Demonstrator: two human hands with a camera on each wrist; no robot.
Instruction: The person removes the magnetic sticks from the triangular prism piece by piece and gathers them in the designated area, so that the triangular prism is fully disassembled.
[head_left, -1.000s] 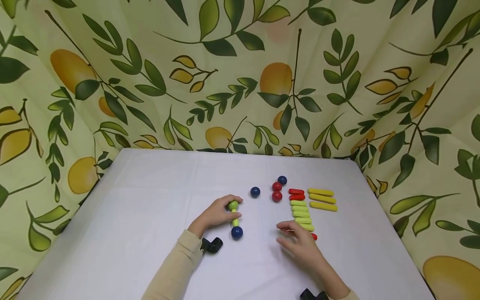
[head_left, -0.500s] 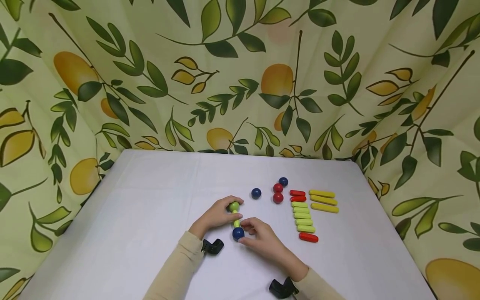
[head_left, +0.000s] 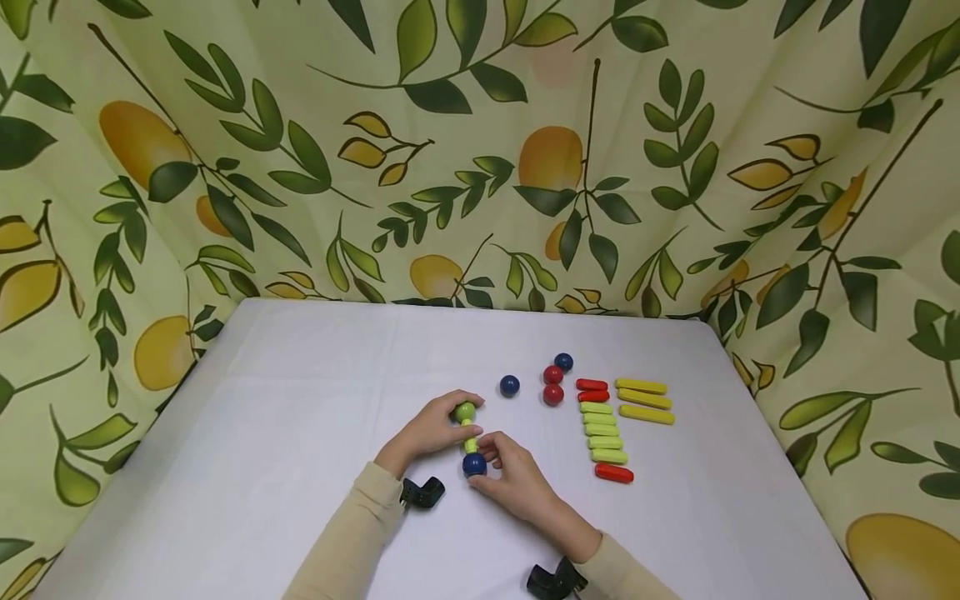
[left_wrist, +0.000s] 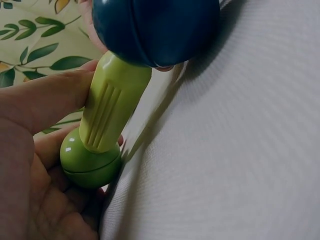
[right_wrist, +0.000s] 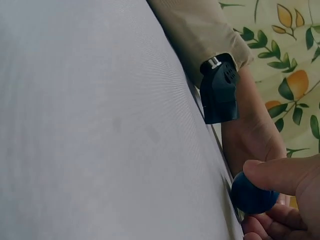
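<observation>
A joined toy piece lies on the white table: a green ball at the far end, a light green rod between, and a dark blue ball nearest me. My left hand holds the far part, its fingers curled round the green ball and its thumb on the rod, as the left wrist view shows on the grooved rod. From the right, my right hand pinches the blue ball, thumb on the near side. In the right wrist view the thumb partly covers that blue ball.
Right of the hands lie a loose blue ball, two red balls and another blue ball. Farther right are short red rods, a column of light green rods and three yellow rods. A leaf-patterned curtain surrounds the table.
My right hand has moved left from beside the rods to the blue ball and now pinches it. The near red rod shows fully. My left hand keeps its hold in the same place.
</observation>
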